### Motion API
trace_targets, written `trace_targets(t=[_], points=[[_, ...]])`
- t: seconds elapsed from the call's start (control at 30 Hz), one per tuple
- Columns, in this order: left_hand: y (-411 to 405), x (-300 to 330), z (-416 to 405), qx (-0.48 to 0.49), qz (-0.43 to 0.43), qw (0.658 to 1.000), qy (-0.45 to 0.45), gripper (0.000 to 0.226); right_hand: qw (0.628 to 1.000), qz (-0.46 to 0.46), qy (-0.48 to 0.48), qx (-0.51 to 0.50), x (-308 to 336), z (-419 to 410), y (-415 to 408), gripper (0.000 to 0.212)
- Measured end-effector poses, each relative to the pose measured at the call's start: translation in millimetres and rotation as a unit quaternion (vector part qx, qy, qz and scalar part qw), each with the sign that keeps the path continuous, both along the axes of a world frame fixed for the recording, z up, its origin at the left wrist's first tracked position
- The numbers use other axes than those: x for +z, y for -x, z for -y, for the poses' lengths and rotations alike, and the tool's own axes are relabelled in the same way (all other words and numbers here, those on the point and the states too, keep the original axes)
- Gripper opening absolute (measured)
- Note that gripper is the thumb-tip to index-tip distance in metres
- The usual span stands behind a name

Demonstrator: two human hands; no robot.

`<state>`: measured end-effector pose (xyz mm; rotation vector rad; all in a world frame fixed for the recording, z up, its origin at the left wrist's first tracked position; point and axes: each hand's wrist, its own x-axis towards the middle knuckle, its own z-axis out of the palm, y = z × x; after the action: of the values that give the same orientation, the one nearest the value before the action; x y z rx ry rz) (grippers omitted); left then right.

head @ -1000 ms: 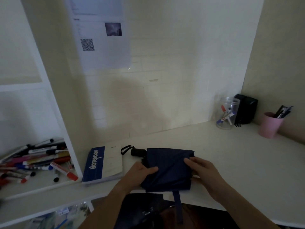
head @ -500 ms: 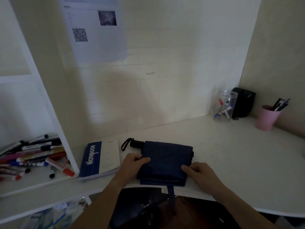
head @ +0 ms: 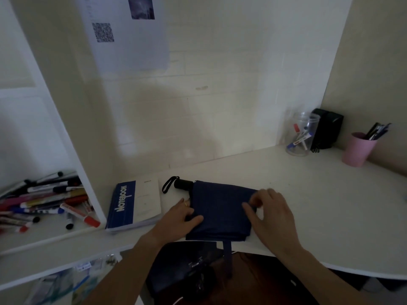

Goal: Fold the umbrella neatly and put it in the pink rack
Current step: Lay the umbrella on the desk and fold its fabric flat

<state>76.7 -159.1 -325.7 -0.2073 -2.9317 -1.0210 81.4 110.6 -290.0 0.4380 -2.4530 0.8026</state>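
Observation:
A dark navy folding umbrella (head: 220, 208) lies flat on the white desk (head: 330, 205), its black handle (head: 184, 184) and wrist loop pointing left. Its closing strap (head: 227, 256) hangs over the desk's front edge. My left hand (head: 180, 216) presses on the fabric's left side, thumb on top. At the right side, my right hand (head: 271, 212) pinches the fabric's edge between curled fingers. The pink cup-shaped rack (head: 357, 150) stands at the far right by the wall, with pens in it.
A blue and white notebook (head: 134, 205) lies just left of the umbrella. Several markers (head: 48, 203) fill the shelf at left. A clear jar of markers (head: 301, 135) and a black box (head: 327, 128) stand at the back right. A dark bag (head: 187, 271) sits below the desk edge.
My right hand has slid up from the fabric's lower right corner to its upper right edge and now pinches it. The left hand stays pressed on the left side.

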Motion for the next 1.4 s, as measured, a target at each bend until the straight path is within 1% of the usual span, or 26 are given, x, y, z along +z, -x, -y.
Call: trace_targets(t=[0.07,0.1,0.2,0.27,0.33,0.4,0.47,0.5,0.53,0.57,0.6,0.63,0.67,0.73,0.77,0.83,0.9,0.97,1.07,1.13,1.17,1.23,1.3,1.33,1.37,1.4], points=[[0,-2,0,-0.008,-0.013,1.0,0.008,0.05,0.999,-0.03,-0.008,0.045,1,17,1,0.01],[0,-2,-1,-0.016,-0.017,1.0,0.014,0.05,0.997,-0.018,-0.037,0.062,-6,23,4,0.017],[0,-4,4,-0.025,-0.019,0.999,0.011,0.051,0.98,0.023,-0.176,0.088,-42,22,6,0.052],[0,-5,7,-0.018,-0.03,0.999,0.019,0.053,0.965,0.04,-0.239,0.098,-59,10,6,0.061],[-4,-6,8,0.002,-0.057,0.996,0.062,0.046,0.954,0.043,-0.277,0.11,-65,2,5,0.063],[-10,-1,2,0.065,-0.119,0.987,0.086,0.032,0.947,0.046,-0.295,0.116,-68,0,6,0.064],[-12,10,-14,0.112,-0.237,0.962,0.078,0.034,0.945,0.051,-0.302,0.113,-67,1,6,0.064],[-12,18,-24,0.095,-0.292,0.948,0.081,0.033,0.944,0.052,-0.304,0.114,-68,2,6,0.064],[-10,24,-34,0.047,-0.319,0.941,0.107,0.034,0.942,0.054,-0.311,0.114,-69,2,6,0.064],[-9,25,-42,-0.018,-0.308,0.938,0.157,0.04,0.94,0.059,-0.316,0.114,-70,1,7,0.065],[-9,23,-46,-0.075,-0.27,0.935,0.219,0.049,0.938,0.062,-0.323,0.112,-68,0,7,0.065],[-11,18,-47,-0.107,-0.208,0.933,0.274,0.058,0.937,0.06,-0.325,0.11,-66,0,6,0.067],[-14,10,-43,-0.117,-0.146,0.934,0.304,0.064,0.937,0.065,-0.325,0.113,-61,0,4,0.069],[-21,-9,-33,-0.104,-0.085,0.944,0.301,0.068,0.937,0.098,-0.309,0.129,-53,2,1,0.078],[-24,-14,-30,-0.099,-0.077,0.948,0.294,0.069,0.942,0.102,-0.294,0.125,-50,6,-1,0.081],[-25,-13,-31,-0.096,-0.068,0.949,0.292,0.071,0.95,0.094,-0.276,0.109,-45,13,-10,0.075],[-25,-12,-35,-0.09,-0.056,0.951,0.291,0.07,0.941,0.107,-0.297,0.119,-55,10,-12,0.066],[-23,-11,-41,-0.083,-0.045,0.953,0.288,0.065,0.937,0.102,-0.309,0.127,-59,0,-9,0.064],[-17,-14,-64,-0.058,-0.042,0.96,0.27,0.061,0.916,0.135,-0.346,0.149,-39,-22,4,0.073],[-14,-16,-85,-0.043,-0.04,0.964,0.258,0.067,0.906,0.178,-0.349,0.163,-25,-35,12,0.078],[-12,-17,-94,-0.038,-0.043,0.966,0.253,0.073,0.907,0.198,-0.337,0.157,-17,-40,16,0.074],[-10,-20,-103,-0.033,-0.055,0.967,0.248,0.086,0.928,0.221,-0.276,0.118,9,-38,31,0.051],[-9,-22,-104,-0.033,-0.062,0.966,0.247,0.081,0.966,0.16,-0.194,0.065,33,-30,63,0.04],[-9,-23,-103,-0.034,-0.062,0.966,0.248,0.079,0.973,0.138,-0.179,0.049,40,-27,83,0.037],[-10,-23,-103,-0.034,-0.064,0.966,0.247,0.08,0.969,0.158,-0.183,0.045,47,-24,101,0.037],[-10,-22,-103,-0.035,-0.064,0.966,0.247,0.083,0.957,0.211,-0.19,0.055,51,-21,117,0.037]])
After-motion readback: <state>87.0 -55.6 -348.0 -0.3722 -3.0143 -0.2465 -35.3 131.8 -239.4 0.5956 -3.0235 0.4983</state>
